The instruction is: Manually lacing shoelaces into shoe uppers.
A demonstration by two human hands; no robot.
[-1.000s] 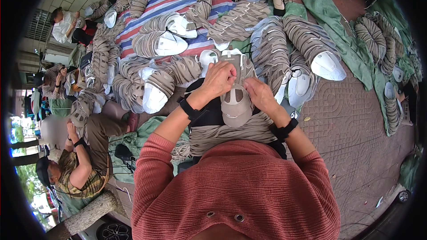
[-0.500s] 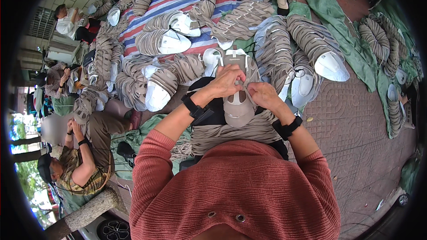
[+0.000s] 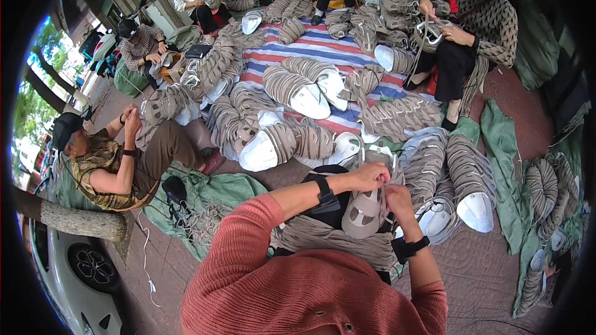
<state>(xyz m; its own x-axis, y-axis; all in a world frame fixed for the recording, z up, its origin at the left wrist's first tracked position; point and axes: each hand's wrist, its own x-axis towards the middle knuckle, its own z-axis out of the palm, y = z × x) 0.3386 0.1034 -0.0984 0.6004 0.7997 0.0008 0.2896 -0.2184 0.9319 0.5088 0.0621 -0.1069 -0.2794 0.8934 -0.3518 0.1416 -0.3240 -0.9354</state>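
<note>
Taupe shoe upper (image 3: 362, 222), head view: now right of and below frame centre; half a second earlier, near centre. Left hand (image 3: 370, 177): fingers curled at throat. Right hand (image 3: 397, 201): fingers bent beside right edge. Clamping: cannot tell.

Tree trunk (image 3: 74, 216) and car (image 3: 62, 267) mark this outdoor pavement (image 3: 166, 260).

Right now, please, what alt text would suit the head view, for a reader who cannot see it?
A person's left hand and right hand work at a grey-brown shoe upper in front of them. Beyond, seated co-workers surround a striped sheet bearing stacked uppers.
</note>
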